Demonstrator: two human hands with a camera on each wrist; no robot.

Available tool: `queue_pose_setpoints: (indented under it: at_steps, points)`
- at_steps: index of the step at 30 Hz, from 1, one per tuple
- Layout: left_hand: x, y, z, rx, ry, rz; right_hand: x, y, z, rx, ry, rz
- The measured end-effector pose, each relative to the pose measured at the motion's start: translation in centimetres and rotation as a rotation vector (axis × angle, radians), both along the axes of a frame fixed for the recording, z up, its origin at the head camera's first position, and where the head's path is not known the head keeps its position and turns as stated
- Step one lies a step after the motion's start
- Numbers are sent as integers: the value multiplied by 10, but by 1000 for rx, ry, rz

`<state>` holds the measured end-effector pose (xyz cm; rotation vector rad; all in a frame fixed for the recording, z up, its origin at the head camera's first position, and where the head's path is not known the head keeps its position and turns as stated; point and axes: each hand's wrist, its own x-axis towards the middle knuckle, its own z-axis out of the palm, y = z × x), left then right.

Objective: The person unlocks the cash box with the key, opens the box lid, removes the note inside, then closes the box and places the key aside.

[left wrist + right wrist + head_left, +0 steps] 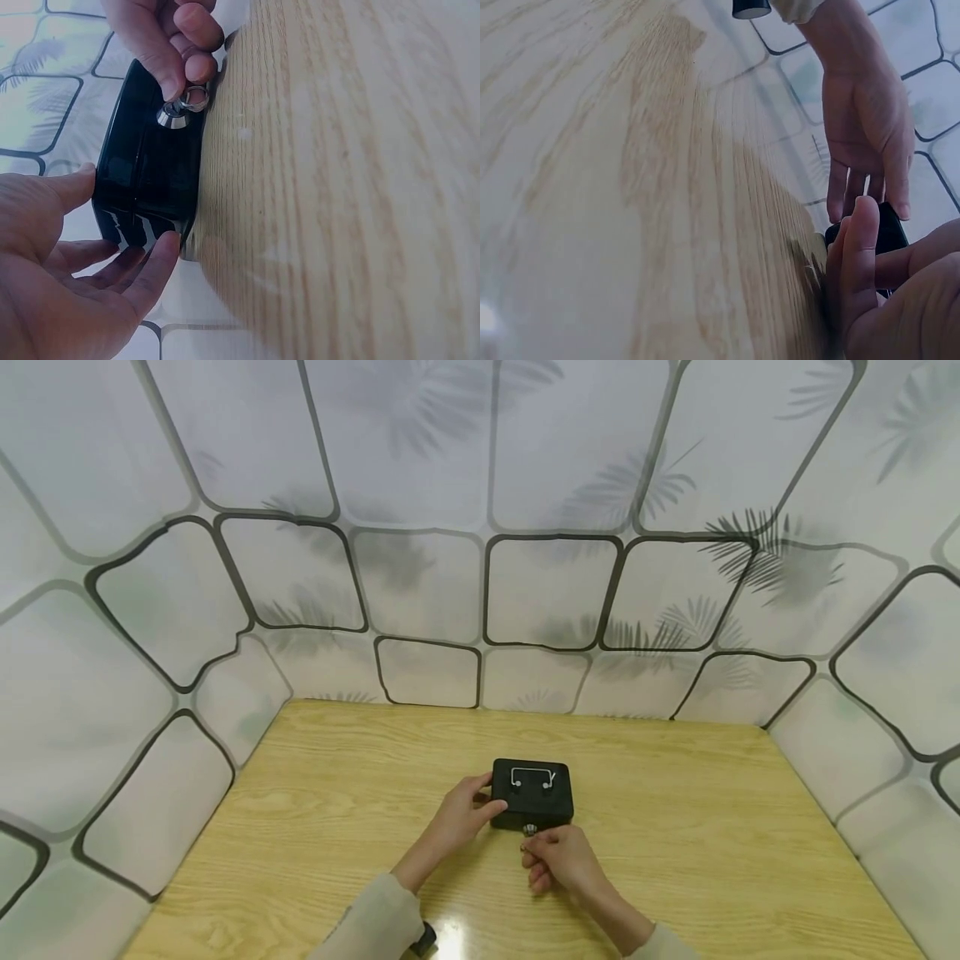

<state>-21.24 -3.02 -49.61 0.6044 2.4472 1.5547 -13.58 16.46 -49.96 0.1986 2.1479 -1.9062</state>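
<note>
A small black cash box point(517, 817) lies flat on the table, a thin wire handle point(532, 769) on its lid. From its front face sticks out a round silver lock point(173, 118). My left hand point(459, 812) holds the box by its left end, thumb at the lid's edge and fingers spread down the side. In front of the lock, my right hand point(564, 858) pinches a small key between thumb and forefinger. Its metal ring point(196, 99) hangs by the fingertips. The fingers hide most of the key, which is right at the lock.
The wood-grain table point(360, 768) reaches back to a pale patterned curtain point(420, 585), which also closes off both sides. A dark band point(423, 939) sits at the left sleeve's cuff. Light glares on the tabletop near the front.
</note>
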Motion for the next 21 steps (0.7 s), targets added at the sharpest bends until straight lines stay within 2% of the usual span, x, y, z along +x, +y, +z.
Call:
queue_pose_setpoints:
  at_steps: [10, 16, 21]
  points:
    - [0, 1, 0, 3, -5, 3, -4, 5, -1, -183, -130, 9]
    - [-1, 1, 0, -1, 2, 2, -6, 7, 0, -240, -195, -1]
    - [0, 1, 0, 4, -3, 4, -7, 9, 1, -283, -218, 23]
